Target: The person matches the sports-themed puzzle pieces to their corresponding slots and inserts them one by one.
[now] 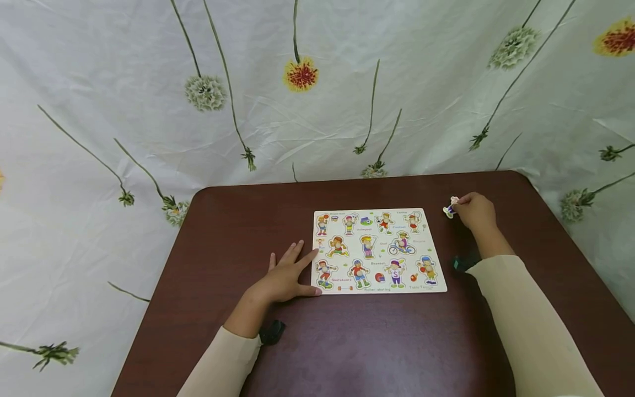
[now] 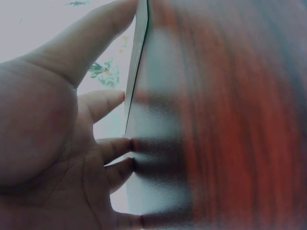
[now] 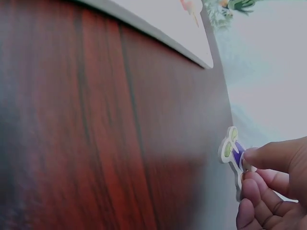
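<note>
A white wooden puzzle board (image 1: 368, 278) printed with sports figures lies on the dark table. My left hand (image 1: 283, 278) is spread flat, its thumb and a finger at the board's left edge. The left wrist view shows the thumb (image 2: 103, 31) right at the side of the board, the other fingers reaching to the tabletop. Off the board's upper right corner, my right hand (image 1: 477, 212) pinches a small figure-shaped puzzle piece (image 1: 449, 208) between thumb and fingers. Up close, that piece (image 3: 237, 152) has purple clothing and yellow-green shoes on a white border.
The reddish-brown table (image 1: 238, 231) ends at a back edge, close to a hanging white cloth (image 1: 337, 121) printed with flowers. Dark straps sit at both wrists, below cream sleeves (image 1: 536, 325).
</note>
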Available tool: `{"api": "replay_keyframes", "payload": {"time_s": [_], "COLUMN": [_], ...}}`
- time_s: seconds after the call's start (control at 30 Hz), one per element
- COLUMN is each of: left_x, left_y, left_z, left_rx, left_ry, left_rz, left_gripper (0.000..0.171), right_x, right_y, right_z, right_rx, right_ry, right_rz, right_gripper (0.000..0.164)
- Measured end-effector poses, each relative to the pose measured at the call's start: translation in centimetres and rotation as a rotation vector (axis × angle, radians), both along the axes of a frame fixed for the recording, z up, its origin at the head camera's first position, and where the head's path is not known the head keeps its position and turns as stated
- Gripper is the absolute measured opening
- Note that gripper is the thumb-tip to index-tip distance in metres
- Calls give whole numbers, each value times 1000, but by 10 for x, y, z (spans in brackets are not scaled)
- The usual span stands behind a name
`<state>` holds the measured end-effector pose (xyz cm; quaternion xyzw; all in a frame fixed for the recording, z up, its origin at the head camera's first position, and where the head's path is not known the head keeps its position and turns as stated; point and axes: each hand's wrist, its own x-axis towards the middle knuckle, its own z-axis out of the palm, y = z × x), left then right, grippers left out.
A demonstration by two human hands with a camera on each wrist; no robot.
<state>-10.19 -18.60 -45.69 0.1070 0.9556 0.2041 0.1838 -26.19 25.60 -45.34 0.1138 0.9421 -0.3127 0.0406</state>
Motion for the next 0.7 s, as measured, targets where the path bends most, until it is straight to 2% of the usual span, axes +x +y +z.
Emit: {"api": "replay_keyframes", "payload": {"time_s": [0.27,0.7], "left_x": [0,0], "left_y": [0,0], "left_z": [-1,2], "left_rx": [-1,-2], "left_ry": [0,0], "left_rz": [2,-1], "left_gripper": [95,95], "right_x": [11,35], "right_y": [-8,-28], "right_z": [2,16], "right_rx": [-42,-110], "right_ry": [133,206], "right_rz": [-15,21], "right_gripper": [30,34]}}
